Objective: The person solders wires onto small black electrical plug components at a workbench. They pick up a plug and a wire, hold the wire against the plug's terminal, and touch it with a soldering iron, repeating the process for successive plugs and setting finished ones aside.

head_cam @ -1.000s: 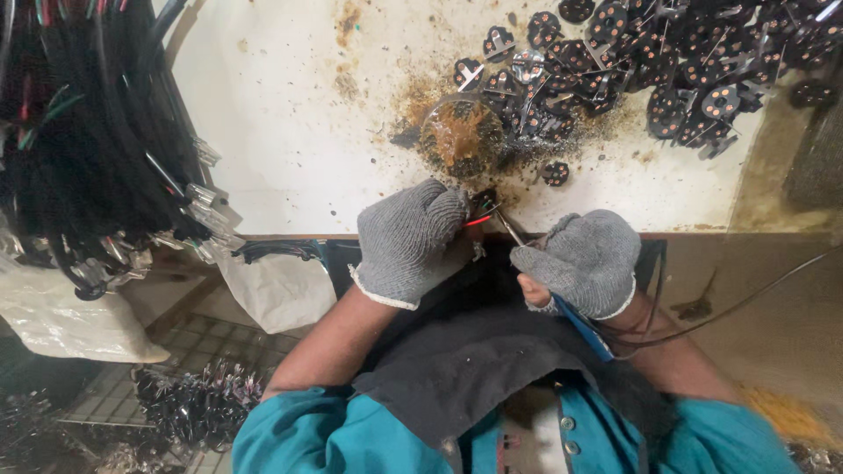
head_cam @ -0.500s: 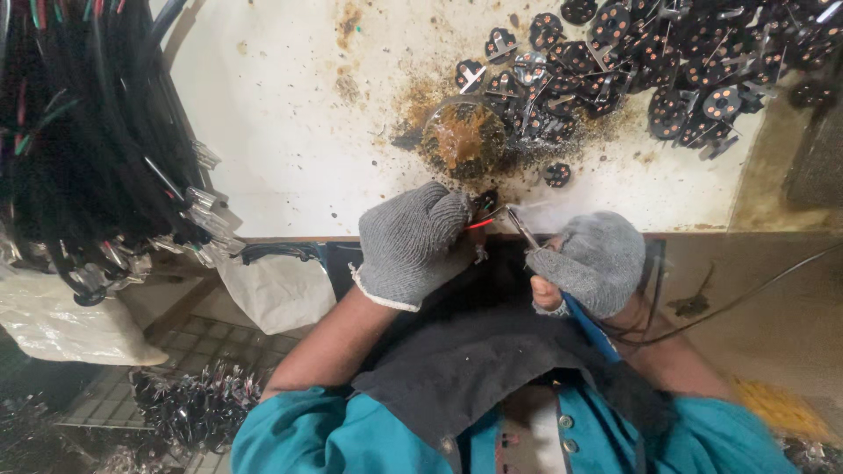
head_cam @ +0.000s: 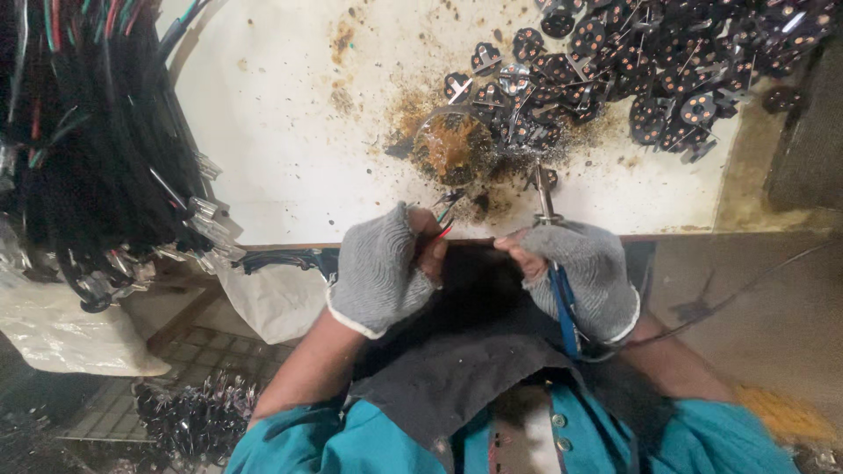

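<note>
Nearest the body, a dark cloth [head_cam: 457, 386] lies across the lap below the worktop [head_cam: 290, 132] edge. Left hand [head_cam: 382, 268], in a grey fingerless glove, is closed around a thin bundle of wires [head_cam: 446, 215]; red and green ends poke up past the fingertips, pointing away from the body. Right hand [head_cam: 584, 272], gloved the same, is closed on a soldering iron [head_cam: 551, 237] with a blue handle; its long axis runs from the wrist up and away, metal tip over the worktop edge. The wire ends sit to the left of the iron tip, near but apart, the left hand being the nearer to them. Just beyond, a small dish of brown paste [head_cam: 452, 145] sits in a stained patch. Farther back, a heap of small dark round parts [head_cam: 667, 61]. At far left hangs a bundle of black cables [head_cam: 88, 149]. The wire ends are too small to tell whether they are stripped.
</note>
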`<state>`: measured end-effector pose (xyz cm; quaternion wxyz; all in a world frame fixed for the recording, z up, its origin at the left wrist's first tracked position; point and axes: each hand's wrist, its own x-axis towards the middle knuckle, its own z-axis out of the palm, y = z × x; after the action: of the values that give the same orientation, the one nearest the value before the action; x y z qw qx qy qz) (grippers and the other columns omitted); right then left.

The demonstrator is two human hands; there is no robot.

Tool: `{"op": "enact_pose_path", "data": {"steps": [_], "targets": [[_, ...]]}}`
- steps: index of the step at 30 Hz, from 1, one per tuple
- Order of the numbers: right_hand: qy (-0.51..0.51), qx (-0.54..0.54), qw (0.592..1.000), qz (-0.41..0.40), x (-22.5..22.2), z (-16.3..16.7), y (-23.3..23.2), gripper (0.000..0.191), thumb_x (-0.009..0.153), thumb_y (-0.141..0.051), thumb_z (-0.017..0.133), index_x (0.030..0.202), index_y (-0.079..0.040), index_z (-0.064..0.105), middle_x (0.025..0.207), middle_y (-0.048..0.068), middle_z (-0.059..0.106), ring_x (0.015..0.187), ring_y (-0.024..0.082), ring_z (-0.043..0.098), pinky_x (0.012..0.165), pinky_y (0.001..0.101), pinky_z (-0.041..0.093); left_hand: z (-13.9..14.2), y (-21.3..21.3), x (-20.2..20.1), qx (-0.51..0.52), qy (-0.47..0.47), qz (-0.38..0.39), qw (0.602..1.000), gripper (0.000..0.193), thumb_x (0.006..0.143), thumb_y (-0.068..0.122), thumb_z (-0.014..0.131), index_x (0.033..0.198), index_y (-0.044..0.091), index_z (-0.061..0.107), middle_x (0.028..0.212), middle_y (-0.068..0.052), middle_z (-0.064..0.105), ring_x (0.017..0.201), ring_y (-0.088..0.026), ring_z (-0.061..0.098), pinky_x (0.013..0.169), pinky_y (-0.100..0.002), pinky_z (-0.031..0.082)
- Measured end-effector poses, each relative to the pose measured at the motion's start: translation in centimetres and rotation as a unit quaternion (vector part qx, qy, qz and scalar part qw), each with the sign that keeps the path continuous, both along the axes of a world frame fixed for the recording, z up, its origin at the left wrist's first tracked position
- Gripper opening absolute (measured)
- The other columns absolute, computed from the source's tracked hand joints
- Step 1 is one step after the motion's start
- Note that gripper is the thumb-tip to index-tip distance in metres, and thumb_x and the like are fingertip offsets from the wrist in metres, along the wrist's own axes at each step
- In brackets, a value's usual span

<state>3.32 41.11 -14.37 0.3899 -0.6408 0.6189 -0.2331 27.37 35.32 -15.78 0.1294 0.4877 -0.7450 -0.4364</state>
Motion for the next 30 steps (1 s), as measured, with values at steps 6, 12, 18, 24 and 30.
{"op": "enact_pose_path", "data": {"steps": [6, 12, 18, 24, 30], "targets": [[-0.082, 0.001, 0.997, -0.014, 0.0, 0.6, 0.3, 0.025, 0.08, -0.013, 0.087, 0.102, -0.009, 0.076, 0.093, 0.008, 0.077, 0.085, 0.021, 0.076, 0.076, 0.0319, 0.059, 0.6, 0.7, 0.0, 0.343, 0.221, 0.077, 0.91, 0.013, 0.095, 0.017, 0.068, 0.097, 0.005, 0.065, 0.08, -0.012, 0.068, 0.064, -0.026, 0.068, 0.061, -0.035, 0.054], [-0.126, 0.018, 0.992, -0.004, 0.1, -0.6, -0.7, 0.029, 0.081, -0.016, 0.088, 0.106, -0.007, 0.077, 0.099, 0.008, 0.078, 0.091, 0.02, 0.078, 0.082, 0.0313, 0.06, 0.4, 0.2, -1.2, 0.234, 0.159, -0.017, 0.959, 0.012, 0.092, 0.016, 0.069, 0.09, 0.005, 0.07, 0.075, -0.012, 0.066, 0.068, -0.025, 0.068, 0.065, -0.036, 0.053], [-0.205, 0.059, 0.976, -0.043, -0.5, -0.8, -0.4, 0.012, 0.087, -0.012, 0.085, 0.095, -0.006, 0.078, 0.089, 0.007, 0.078, 0.083, 0.016, 0.077, 0.077, 0.0291, 0.062, 0.8, -0.3, -1.3, 0.207, 0.183, -0.036, 0.961, 0.015, 0.089, 0.021, 0.07, 0.087, 0.007, 0.068, 0.076, -0.012, 0.066, 0.069, -0.028, 0.068, 0.065, -0.037, 0.053], [-0.229, 0.098, 0.968, -0.019, -1.4, -1.3, -0.8, 0.008, 0.088, -0.01, 0.081, 0.091, -0.005, 0.076, 0.087, 0.006, 0.076, 0.079, 0.014, 0.074, 0.074, 0.0274, 0.06, 1.0, 0.4, -1.5, 0.118, 0.238, -0.024, 0.964, 0.031, 0.083, 0.023, 0.075, 0.104, 0.003, 0.064, 0.085, -0.013, 0.067, 0.077, -0.032, 0.069, 0.068, -0.038, 0.054], [-0.136, 0.056, 0.988, -0.04, -0.8, -1.2, 0.3, 0.01, 0.087, -0.011, 0.084, 0.088, -0.006, 0.076, 0.082, 0.005, 0.074, 0.076, 0.012, 0.071, 0.068, 0.0271, 0.056, -0.5, 2.1, -2.1, 0.074, 0.207, 0.041, 0.975, 0.008, 0.09, 0.012, 0.077, 0.094, 0.011, 0.07, 0.078, -0.008, 0.065, 0.07, -0.026, 0.068, 0.065, -0.039, 0.051]]}}
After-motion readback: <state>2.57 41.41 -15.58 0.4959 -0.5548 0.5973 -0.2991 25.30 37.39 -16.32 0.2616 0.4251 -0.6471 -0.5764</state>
